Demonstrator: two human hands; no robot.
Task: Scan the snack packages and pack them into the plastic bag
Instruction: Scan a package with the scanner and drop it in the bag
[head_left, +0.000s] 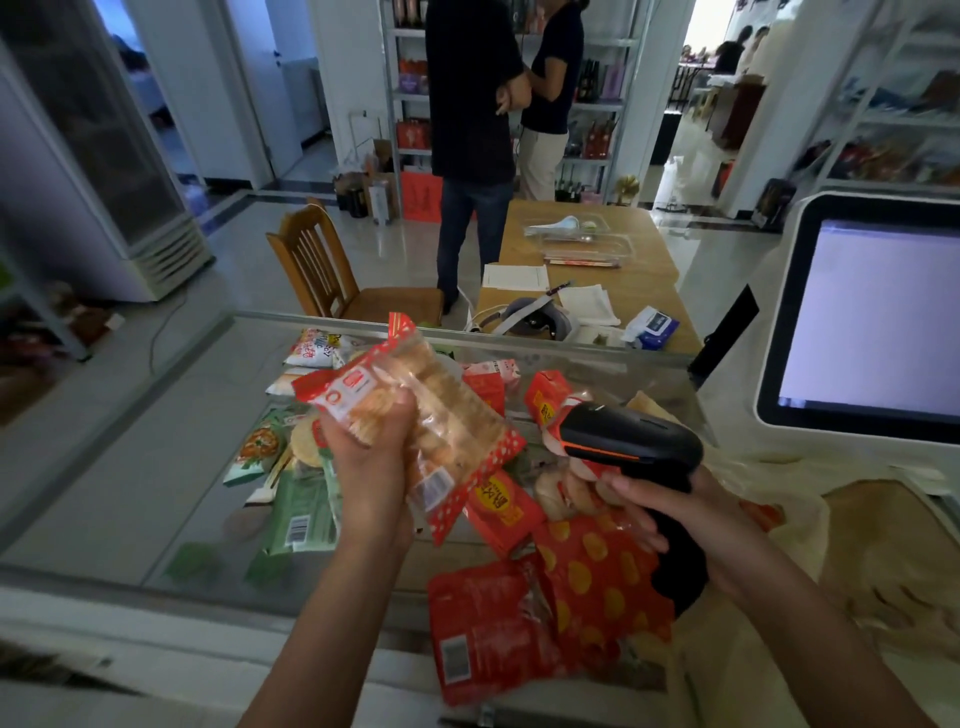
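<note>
Nothing could be read. Characters on the red packet (496, 501) beside the scanner (631, 441) were blurred, as were barcode digits on the green packet (301, 514).

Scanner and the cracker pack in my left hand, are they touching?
Apart. The head view shows a sliver of the snack pile between the scanner nose and the cracker pack edge.

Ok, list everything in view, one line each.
clear red-trimmed cracker package: one, clear, held up centre
black-and-orange handheld scanner: one, black, held centre-right
red snack packets: several, red, counter centre
green snack packets: a few, green, counter left
translucent plastic bag: one, whitish, counter right
white-framed screen: one, white, far right
glass counter: one, clear, under packets
wooden chair: one, brown, behind counter
wooden table: one, brown, behind counter
standing people: two, dark tops, background
left hand: one, grips cracker package
right hand: one, grips scanner
</note>
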